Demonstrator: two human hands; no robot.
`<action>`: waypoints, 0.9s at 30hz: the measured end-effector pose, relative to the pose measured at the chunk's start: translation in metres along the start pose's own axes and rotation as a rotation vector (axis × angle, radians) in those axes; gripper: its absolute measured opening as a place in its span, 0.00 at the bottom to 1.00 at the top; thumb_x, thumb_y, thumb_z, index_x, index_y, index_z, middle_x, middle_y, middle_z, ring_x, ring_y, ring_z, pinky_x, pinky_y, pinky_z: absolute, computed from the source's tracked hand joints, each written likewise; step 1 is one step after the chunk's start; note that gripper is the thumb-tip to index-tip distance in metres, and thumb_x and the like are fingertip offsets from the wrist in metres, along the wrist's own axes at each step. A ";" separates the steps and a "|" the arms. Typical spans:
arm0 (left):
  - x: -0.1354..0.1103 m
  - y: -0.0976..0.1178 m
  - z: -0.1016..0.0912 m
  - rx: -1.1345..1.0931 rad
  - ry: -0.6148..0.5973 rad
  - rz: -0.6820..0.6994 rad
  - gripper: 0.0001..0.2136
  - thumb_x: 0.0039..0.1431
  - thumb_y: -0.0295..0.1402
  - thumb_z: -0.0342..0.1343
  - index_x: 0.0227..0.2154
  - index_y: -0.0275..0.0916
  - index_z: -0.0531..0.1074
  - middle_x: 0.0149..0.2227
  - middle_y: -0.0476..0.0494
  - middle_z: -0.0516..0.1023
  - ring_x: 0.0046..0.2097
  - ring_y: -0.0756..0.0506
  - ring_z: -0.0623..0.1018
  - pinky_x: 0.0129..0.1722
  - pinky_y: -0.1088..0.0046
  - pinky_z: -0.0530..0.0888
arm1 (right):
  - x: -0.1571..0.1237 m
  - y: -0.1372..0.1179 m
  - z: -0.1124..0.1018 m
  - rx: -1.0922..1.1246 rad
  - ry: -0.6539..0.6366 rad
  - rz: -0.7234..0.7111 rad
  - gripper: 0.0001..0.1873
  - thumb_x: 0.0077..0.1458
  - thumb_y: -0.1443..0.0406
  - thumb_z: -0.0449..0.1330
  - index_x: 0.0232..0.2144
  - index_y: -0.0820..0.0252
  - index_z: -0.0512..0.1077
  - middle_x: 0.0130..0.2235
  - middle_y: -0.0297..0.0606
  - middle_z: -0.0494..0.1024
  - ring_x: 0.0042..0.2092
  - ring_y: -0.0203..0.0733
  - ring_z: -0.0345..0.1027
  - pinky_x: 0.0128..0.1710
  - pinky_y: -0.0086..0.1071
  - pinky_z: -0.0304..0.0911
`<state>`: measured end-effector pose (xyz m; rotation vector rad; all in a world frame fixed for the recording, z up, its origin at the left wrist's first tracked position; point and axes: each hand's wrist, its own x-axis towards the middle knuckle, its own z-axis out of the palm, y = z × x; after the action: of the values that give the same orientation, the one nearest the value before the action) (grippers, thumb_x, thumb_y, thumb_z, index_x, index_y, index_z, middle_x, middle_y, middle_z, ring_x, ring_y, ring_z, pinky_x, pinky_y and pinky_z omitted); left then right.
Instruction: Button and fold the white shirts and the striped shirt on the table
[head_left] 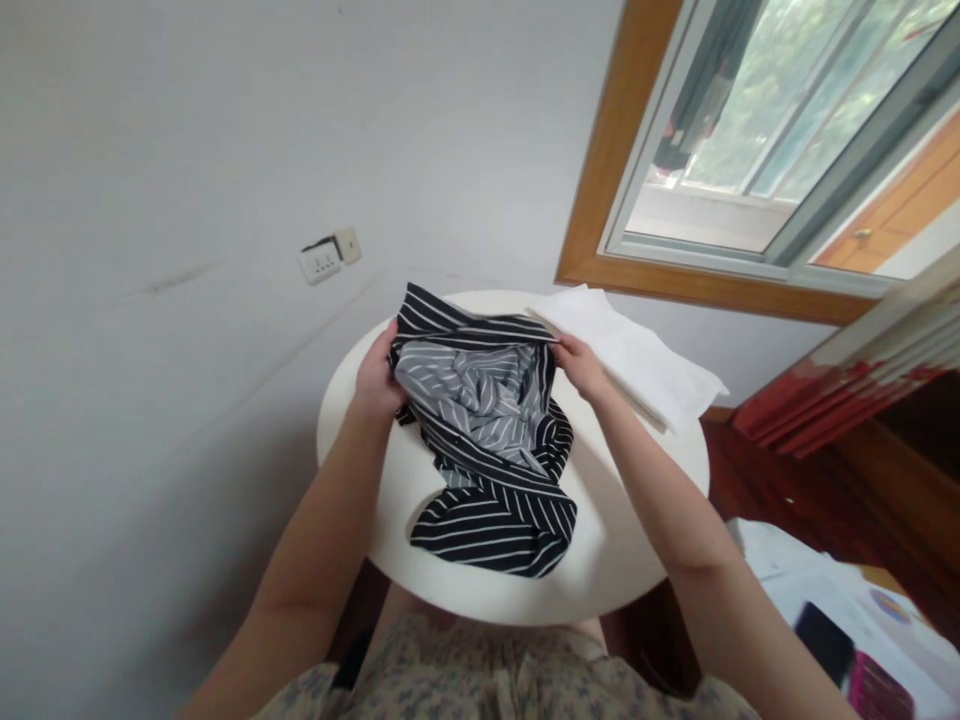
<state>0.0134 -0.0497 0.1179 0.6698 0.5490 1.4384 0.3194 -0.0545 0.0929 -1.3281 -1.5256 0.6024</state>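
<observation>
A black garment with white stripes [487, 470] lies bunched on a small round white table [615, 560], its grey inner side turned up in the middle. My left hand [377, 378] grips the garment's left edge with closed fingers. My right hand [579, 365] pinches its right edge near the top. The cloth is held open between both hands.
A folded white cloth [637, 360] lies at the table's back right, partly over the edge. A grey wall with a socket [328, 256] stands behind. A wood-framed window [750, 150] is at upper right. Red-brown furniture and papers [847, 600] sit at the right.
</observation>
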 end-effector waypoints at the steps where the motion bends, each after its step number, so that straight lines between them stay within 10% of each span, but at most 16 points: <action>1: 0.006 0.007 0.002 0.070 0.013 0.038 0.08 0.56 0.35 0.55 0.33 0.37 0.74 0.32 0.47 0.79 0.43 0.43 0.79 0.46 0.68 0.76 | 0.004 -0.007 -0.016 0.068 -0.005 0.034 0.14 0.53 0.55 0.55 0.30 0.60 0.72 0.25 0.32 0.71 0.28 0.36 0.63 0.30 0.30 0.60; 11: 0.004 0.052 0.015 0.796 0.015 0.196 0.07 0.47 0.34 0.61 0.27 0.38 0.71 0.23 0.50 0.70 0.26 0.49 0.70 0.28 0.76 0.67 | -0.006 -0.093 -0.119 -0.418 -0.063 -0.185 0.28 0.48 0.42 0.60 0.24 0.62 0.76 0.23 0.34 0.72 0.26 0.35 0.61 0.26 0.29 0.52; 19: -0.037 0.032 0.010 1.529 -0.138 0.368 0.09 0.44 0.32 0.63 0.32 0.41 0.74 0.34 0.42 0.74 0.45 0.36 0.73 0.52 0.62 0.65 | -0.025 -0.097 -0.106 -0.495 -0.156 -0.312 0.22 0.53 0.47 0.60 0.29 0.59 0.79 0.29 0.36 0.78 0.32 0.39 0.68 0.32 0.30 0.56; 27: -0.043 -0.025 0.039 1.363 -0.665 0.358 0.14 0.45 0.43 0.64 0.35 0.44 0.77 0.38 0.42 0.77 0.45 0.38 0.73 0.49 0.65 0.65 | -0.037 -0.115 -0.096 -0.612 -0.227 -0.420 0.16 0.55 0.51 0.60 0.30 0.55 0.79 0.30 0.35 0.79 0.32 0.40 0.68 0.33 0.30 0.55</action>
<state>0.0556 -0.0957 0.1258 2.3047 0.8578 0.8733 0.3506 -0.1429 0.2148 -1.3383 -2.2129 0.0059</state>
